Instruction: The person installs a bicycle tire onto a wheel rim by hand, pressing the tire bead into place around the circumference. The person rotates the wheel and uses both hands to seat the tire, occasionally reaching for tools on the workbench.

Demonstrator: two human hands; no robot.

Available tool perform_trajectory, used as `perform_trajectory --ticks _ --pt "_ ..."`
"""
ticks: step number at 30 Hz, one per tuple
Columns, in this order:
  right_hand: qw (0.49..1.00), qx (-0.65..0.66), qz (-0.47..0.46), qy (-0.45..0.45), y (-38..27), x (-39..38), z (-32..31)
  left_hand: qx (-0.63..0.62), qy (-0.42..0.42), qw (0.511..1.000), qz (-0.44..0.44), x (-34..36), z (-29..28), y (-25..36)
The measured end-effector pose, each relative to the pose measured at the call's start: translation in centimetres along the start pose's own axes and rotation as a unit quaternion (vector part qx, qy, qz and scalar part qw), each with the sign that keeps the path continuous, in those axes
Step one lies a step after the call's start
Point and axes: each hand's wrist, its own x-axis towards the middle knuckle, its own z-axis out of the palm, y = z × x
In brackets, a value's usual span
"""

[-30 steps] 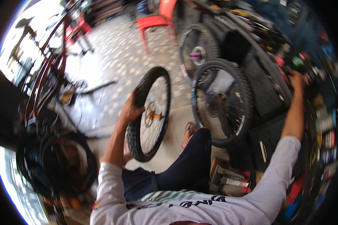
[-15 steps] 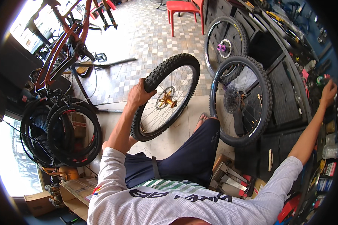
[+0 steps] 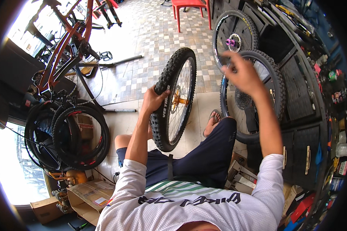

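A bicycle wheel (image 3: 165, 127) with a knobby black tyre, a gold hub and a brake disc stands upright in front of me, between my knees. My left hand (image 3: 155, 99) is closed round the left side of its tyre. Raised to the right of this wheel, my right hand (image 3: 244, 75) has its thumb and fingers bent toward each other, somewhat blurred. Something small and dark shows at those fingertips, too unclear to name. Behind that hand a second wheel (image 3: 280, 101) with a cassette leans against the drawers, partly covered by my forearm.
Another wheel with a purple hub (image 3: 254, 29) leans farther back. Along the right runs a black drawer bench (image 3: 297, 106) with tools on top. A bike frame (image 3: 61, 57) on a stand and several tyres (image 3: 58, 136) fill the left. Cardboard boxes (image 3: 85, 192) lie lower left; a red chair (image 3: 189, 4) stands far off.
My right hand has come back from the bench on the right to beside the wheel. The held wheel has turned to a narrower angle, with my left hand still on its tyre.
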Motion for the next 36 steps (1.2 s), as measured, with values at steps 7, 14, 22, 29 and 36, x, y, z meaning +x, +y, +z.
perform_trajectory --ticks 7,14,22,29,36 --pt "0.986 -0.077 -0.096 -0.113 -1.2 -1.9 13.4 -0.307 -0.022 0.949 -0.068 0.2 4.6 -0.4" --pt "0.965 -0.212 -0.048 -0.144 -2.6 0.7 14.2 -0.352 -0.001 0.934 -0.067 1.1 5.2 -1.1" --pt "0.904 -0.313 -0.061 -0.286 -5.8 4.2 15.4 -0.371 -0.019 0.926 -0.072 1.4 4.2 -2.0" --pt "0.875 -0.343 -0.079 -0.334 -8.4 3.0 15.9 -0.363 -0.019 0.928 -0.086 2.3 3.7 -1.7" --pt "0.858 -0.456 -0.121 -0.204 -8.9 -0.3 19.1 -0.344 -0.005 0.935 -0.088 2.7 4.1 -2.2"
